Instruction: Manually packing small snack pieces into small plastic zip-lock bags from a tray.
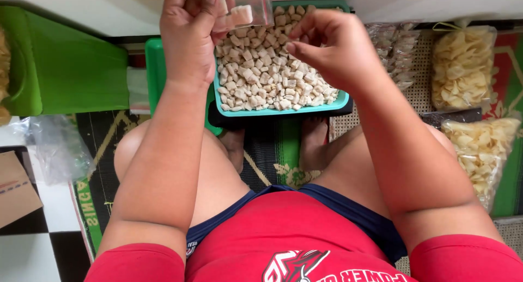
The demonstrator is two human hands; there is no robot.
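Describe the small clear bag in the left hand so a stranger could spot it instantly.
Start at the teal tray of pale cracker cubes on the floor mat. Above its far left corner, the left hand pinches a small clear bag. Unlike the big chip bags at the right, it holds only a few cubes.

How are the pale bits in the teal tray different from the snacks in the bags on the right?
The pieces in the teal tray are small, blocky, off-white cubes, lying loose and uncovered. The chips in the bags are larger, thin, curled and yellowish, sealed in clear plastic. Both are pale, dry-looking snacks, heaped together.
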